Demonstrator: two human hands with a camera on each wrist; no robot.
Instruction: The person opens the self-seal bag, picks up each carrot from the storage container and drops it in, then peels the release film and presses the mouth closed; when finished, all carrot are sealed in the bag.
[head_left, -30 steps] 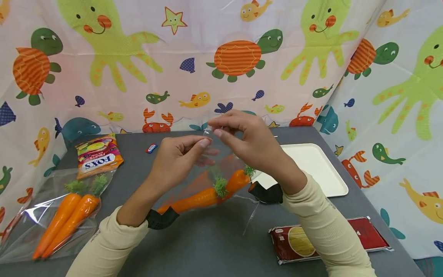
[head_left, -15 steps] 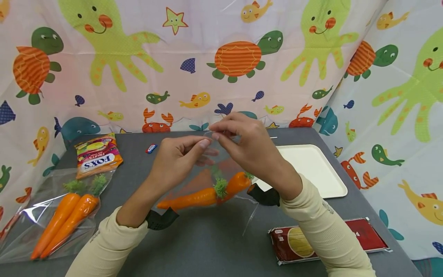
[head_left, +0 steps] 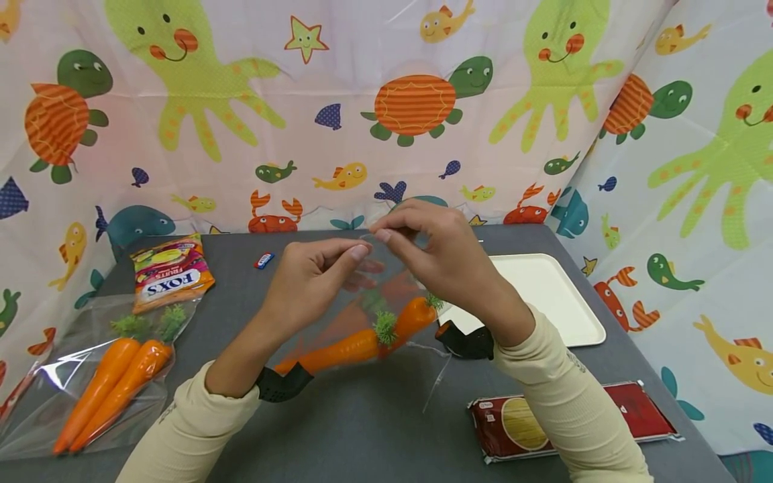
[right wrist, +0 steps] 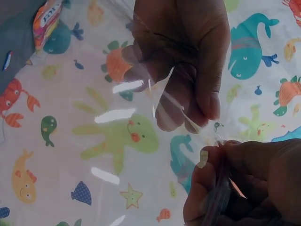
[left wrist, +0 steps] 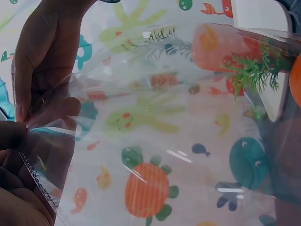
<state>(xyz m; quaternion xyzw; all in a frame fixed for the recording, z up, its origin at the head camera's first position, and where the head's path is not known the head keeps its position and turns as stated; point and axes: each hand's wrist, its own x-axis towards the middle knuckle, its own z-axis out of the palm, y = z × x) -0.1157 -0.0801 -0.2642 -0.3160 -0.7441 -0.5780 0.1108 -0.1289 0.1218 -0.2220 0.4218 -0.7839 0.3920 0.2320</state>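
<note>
In the head view my left hand [head_left: 311, 278] and right hand [head_left: 435, 251] meet above the middle of the table, fingertips close together. Thumb and fingers of each pinch the upper edge of a clear plastic bag [left wrist: 188, 127], gathered between them in the right wrist view. Inside the bag, or behind its film, hang an orange carrot [head_left: 344, 351] and a second carrot [head_left: 417, 316], both with green tops. Part of the second carrot is hidden by the first one's leaves. The bag's outline is hard to make out in the head view.
Another clear bag [head_left: 36, 402] with two carrots [head_left: 115, 376] lies at left, below a Fox's sweets packet [head_left: 172, 272]. A small wrapped sweet [head_left: 264, 260] lies nearby. At right are a white tray [head_left: 555, 295] and a red packet [head_left: 522, 424], partly under my right forearm.
Both hands stay in nearly the same place and keep pinching the bag. The right fingertips have shifted very slightly at the bag's edge.
</note>
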